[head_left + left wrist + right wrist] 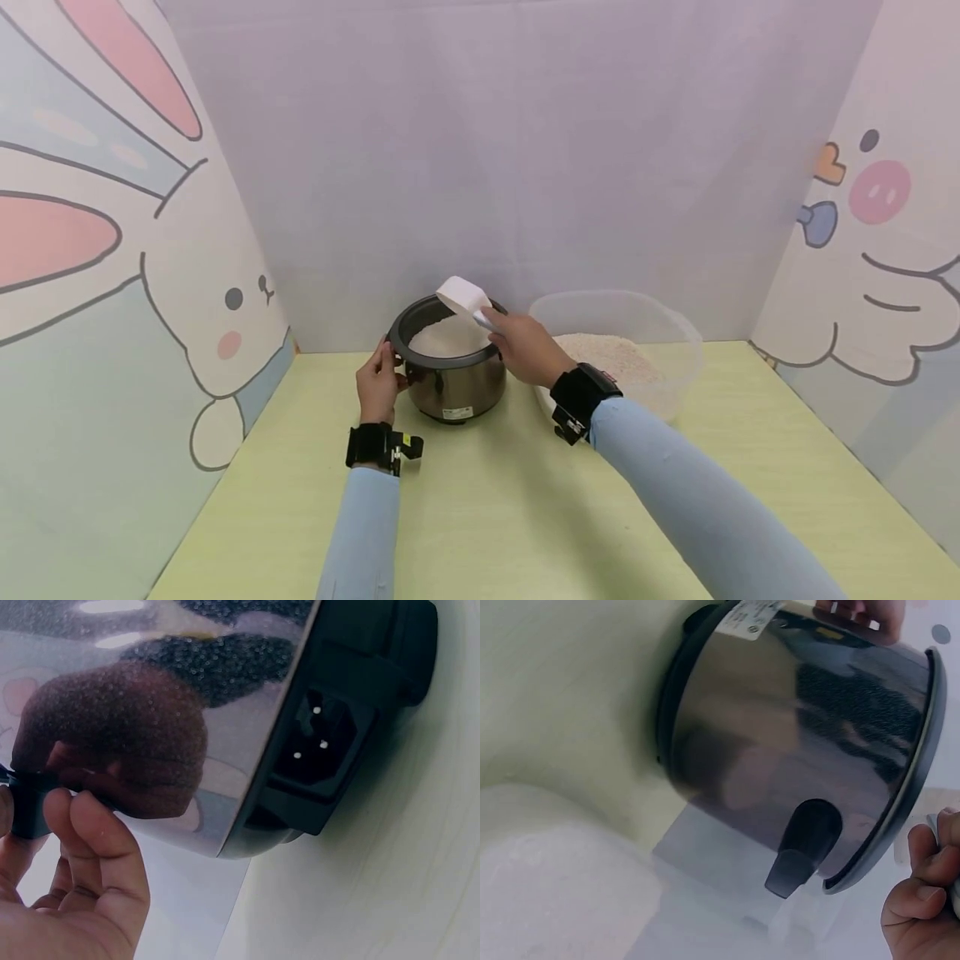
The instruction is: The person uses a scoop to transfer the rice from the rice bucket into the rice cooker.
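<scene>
A metallic rice cooker (457,390) stands lidless near the back wall, with white rice (448,337) inside. My left hand (379,383) grips its black side handle; in the left wrist view the fingers (105,832) and thumb pinch that handle (30,806). My right hand (528,346) holds a white scoop (463,295) by its handle, tipped above the cooker's open top. At the edge of the right wrist view, the curled fingers (922,892) show, but the scoop is mostly hidden. The cooker's other handle (806,844) is untouched.
Right of the cooker stands a translucent plastic tub (690,350) of rice (611,358), partly behind my right forearm. A pale wall (495,167) rises behind the table (480,508), with cartoon-printed panels on both sides. The cooker's power socket (319,742) has no cord.
</scene>
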The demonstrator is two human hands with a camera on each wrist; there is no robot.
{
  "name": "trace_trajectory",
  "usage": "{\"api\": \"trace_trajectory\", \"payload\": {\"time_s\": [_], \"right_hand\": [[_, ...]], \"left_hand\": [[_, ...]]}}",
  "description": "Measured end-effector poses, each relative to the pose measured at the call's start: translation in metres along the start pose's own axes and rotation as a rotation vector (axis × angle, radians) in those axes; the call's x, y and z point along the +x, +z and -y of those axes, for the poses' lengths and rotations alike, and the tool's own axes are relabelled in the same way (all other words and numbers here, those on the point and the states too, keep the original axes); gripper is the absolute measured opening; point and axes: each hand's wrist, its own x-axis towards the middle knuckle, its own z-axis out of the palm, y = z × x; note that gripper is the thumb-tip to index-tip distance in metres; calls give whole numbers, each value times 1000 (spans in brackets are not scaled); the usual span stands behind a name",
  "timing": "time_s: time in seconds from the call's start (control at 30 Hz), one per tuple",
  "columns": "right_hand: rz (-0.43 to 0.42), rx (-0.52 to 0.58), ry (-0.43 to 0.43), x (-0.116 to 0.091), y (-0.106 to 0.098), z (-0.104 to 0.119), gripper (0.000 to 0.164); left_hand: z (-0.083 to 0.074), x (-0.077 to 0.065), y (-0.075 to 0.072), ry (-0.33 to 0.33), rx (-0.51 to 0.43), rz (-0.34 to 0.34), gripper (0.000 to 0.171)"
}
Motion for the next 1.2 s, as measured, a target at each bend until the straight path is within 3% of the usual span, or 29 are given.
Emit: {"api": "trace_trajectory", "payload": {"time_s": [0.3, 0.43, 0.57, 0.8, 0.97, 1.2], "right_hand": [[56, -279, -139, -12, 2, -7, 53], [53, -321, -179, -15, 1, -12, 56], [41, -284, -157, -18, -2, -19, 56], [1, -207, -29, -26, -21, -37, 53], [-15, -241, 9, -36, -38, -60, 49], [82, -266, 115, -54, -71, -83, 46]], "left_hand": [[-2, 0, 2, -7, -15, 4, 49], [-1, -1, 2, -7, -6, 5, 49], [-1, -1, 3, -8, -4, 9, 49], [-6, -4, 3, -15, 0, 23, 49], [-6, -2, 2, -19, 13, 14, 49], [1, 2, 3, -8, 13, 11, 51]]}}
